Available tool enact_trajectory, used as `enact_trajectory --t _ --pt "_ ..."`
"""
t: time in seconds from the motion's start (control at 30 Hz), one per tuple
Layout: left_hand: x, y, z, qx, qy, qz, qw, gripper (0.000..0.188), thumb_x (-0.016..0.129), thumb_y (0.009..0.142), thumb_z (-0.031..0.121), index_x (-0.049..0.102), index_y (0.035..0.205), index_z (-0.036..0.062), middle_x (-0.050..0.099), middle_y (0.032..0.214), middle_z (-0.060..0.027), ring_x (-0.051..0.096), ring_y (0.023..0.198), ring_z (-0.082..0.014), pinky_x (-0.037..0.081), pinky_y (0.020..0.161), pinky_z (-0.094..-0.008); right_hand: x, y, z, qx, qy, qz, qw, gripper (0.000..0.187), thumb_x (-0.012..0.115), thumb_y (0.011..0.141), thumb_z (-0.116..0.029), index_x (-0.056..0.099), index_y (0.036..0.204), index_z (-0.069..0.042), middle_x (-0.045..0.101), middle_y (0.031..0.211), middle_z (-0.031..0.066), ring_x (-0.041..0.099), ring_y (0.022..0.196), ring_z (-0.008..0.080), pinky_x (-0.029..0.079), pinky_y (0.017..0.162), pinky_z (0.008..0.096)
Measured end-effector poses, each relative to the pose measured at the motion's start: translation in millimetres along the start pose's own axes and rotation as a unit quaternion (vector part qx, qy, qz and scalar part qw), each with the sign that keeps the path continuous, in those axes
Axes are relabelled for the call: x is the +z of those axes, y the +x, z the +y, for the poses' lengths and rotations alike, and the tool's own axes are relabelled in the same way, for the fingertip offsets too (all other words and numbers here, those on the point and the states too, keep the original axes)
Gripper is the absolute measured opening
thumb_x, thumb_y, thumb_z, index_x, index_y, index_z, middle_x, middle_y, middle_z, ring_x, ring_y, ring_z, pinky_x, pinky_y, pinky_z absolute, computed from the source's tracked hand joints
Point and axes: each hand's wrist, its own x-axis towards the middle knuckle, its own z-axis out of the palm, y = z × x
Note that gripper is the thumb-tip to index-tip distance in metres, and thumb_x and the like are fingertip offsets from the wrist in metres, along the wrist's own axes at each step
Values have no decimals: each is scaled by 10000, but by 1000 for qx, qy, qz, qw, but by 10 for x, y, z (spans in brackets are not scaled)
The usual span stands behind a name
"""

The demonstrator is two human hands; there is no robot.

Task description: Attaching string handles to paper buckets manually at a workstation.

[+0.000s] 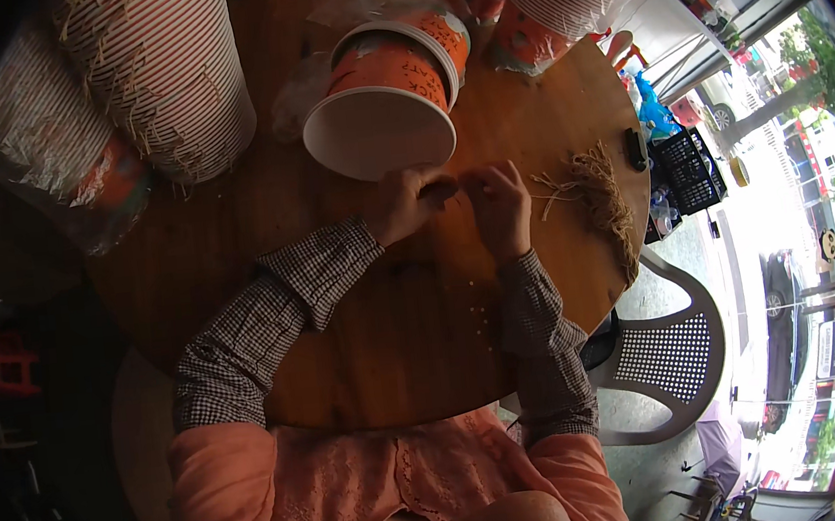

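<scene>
Left hand (410, 201) and right hand (498, 202) meet over round wooden counter (394, 333), fingertips pinched together on small thin piece, likely strand of cord, too small to confirm. Piece spans gap between both grips, held low over counter, probably for steadiness. Bundle of tan cord (600, 198) lies just right of right grip, within reach. Orange paper bucket (387, 98) on its side, just beyond left grip. Striped cup stacks (168, 73) farther back.
</scene>
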Motion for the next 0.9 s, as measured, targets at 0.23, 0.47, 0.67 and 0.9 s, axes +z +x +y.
enact_trajectory --t 0.23,0.47,0.67,0.9 --pt "-16 -13 70 -143 -178 54 972 165 627 912 151 669 943 -5 660 740 -28 607 614 -68 509 575 -218 -66 -35 95 229 194 -67 951 138 654 871 -118 632 900 15 634 811 64 603 720 102 483 647 247" --pt "32 -6 13 -123 -186 56 973 186 614 924 181 671 964 9 658 756 -18 612 659 -61 513 600 -215 -6 -81 30 186 229 -52 954 160 692 831 -81 639 939 23 664 834 60 605 724 83 498 654 233" --pt "2 -22 48 -124 -181 48 974 196 607 929 190 670 982 12 663 767 -19 620 676 -62 517 612 -212 25 -100 59 155 179 -42 971 166 682 833 -85 654 969 7 675 823 74 626 718 102 504 644 242" --pt "10 -36 122 -48 -90 65 993 117 607 907 102 662 976 26 654 803 -49 642 709 -115 533 642 -237 87 -118 47 158 159 -14 974 110 597 890 -93 600 932 9 638 848 88 633 703 147 508 617 276"
